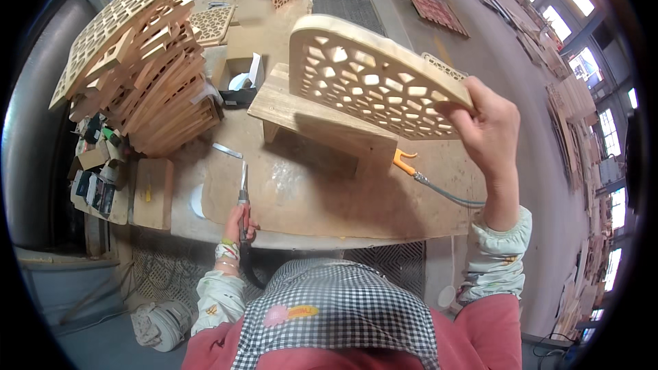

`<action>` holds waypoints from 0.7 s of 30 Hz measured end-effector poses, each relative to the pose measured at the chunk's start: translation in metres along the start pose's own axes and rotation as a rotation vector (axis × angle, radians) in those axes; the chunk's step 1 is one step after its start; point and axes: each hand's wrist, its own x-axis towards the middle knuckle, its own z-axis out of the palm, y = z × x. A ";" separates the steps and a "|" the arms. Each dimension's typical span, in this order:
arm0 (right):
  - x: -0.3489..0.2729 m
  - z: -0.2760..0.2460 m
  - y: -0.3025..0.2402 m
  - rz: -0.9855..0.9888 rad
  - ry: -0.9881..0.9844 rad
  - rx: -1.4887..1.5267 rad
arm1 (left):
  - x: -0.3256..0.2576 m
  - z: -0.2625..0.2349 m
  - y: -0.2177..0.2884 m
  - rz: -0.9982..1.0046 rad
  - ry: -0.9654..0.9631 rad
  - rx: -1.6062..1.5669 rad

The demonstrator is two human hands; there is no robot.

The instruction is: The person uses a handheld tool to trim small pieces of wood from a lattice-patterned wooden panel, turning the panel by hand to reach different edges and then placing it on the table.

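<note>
Through the head view I have my right hand (490,120) closed in a pinch on the near corner of the pale wooden panel with a rounded corner and many irregular cut-out holes (373,75) — thumb on the near face, the fingers mostly hidden behind the edge. The panel is tilted up, reaching out to the left of that hand, above the low bench of plain light-brown wood (329,122); I cannot tell whether its lower edge touches the bench. My left hand (240,224) is curled around the slim red-and-grey handheld tool with a narrow metal tip (243,196), which points away from me. With one corner gripped, I judge the far end will want to swing, so I would steady the panel's lower edge on the bench before bringing the tool near. I would hold the tip clear of the thin webs between holes, since they look easy to nick, and mind the orange air gun on a blue-green hose (404,159) just left of and below my right hand — a careless sweep could snag it.
</note>
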 end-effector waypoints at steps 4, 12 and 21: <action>-0.002 -0.009 -0.016 0.007 -0.008 0.107 | 0.005 -0.005 -0.001 -0.002 -0.030 0.015; -0.031 0.001 -0.038 -0.003 -0.107 0.097 | -0.001 -0.001 -0.004 0.034 -0.054 0.017; -0.106 0.101 -0.033 -0.071 -0.258 -0.119 | -0.161 0.109 0.017 0.172 0.004 0.374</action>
